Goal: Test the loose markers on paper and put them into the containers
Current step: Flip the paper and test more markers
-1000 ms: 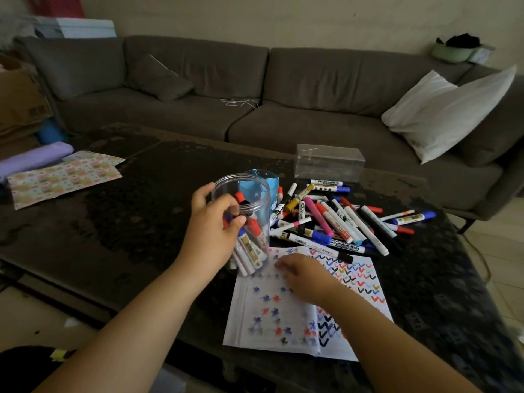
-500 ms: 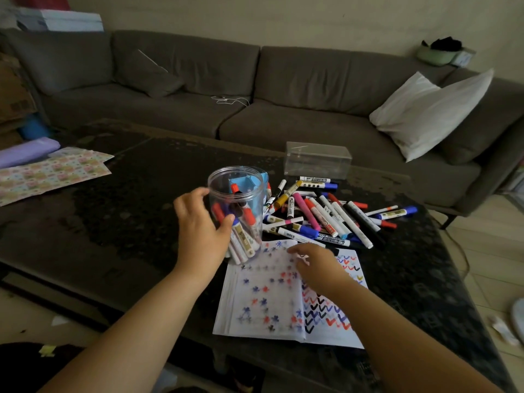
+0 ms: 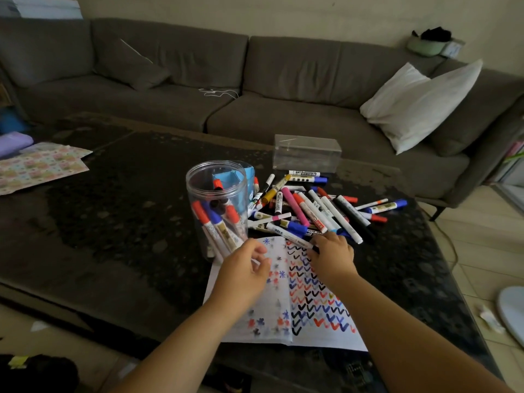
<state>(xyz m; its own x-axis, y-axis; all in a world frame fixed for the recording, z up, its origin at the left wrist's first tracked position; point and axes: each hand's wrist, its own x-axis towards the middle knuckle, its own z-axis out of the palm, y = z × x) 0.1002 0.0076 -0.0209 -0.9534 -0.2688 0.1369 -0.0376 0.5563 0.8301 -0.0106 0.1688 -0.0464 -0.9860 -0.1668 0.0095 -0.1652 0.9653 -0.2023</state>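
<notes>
A clear round jar (image 3: 198, 194) with several markers standing in it is on the dark table. Behind it is a blue holder (image 3: 247, 177). A pile of loose markers (image 3: 317, 208) lies to the jar's right. In front lies white paper (image 3: 320, 338) covered in coloured ticks and stars. My left hand (image 3: 243, 270) hovers over the paper's left half, just off the jar, fingers loosely curled and holding nothing. My right hand (image 3: 333, 255) is at the near edge of the pile, fingertips on the end of a white marker (image 3: 286, 235); a grip is not clear.
An empty clear rectangular box (image 3: 307, 154) stands behind the pile. Patterned paper (image 3: 39, 165) and a purple roll (image 3: 14, 141) lie at the table's far left. A grey sofa with a white pillow (image 3: 419, 103) runs behind the table (image 3: 113, 208).
My left hand has let go of the jar and moved right over the paper. My right hand has slid forward from the paper to the near edge of the marker pile.
</notes>
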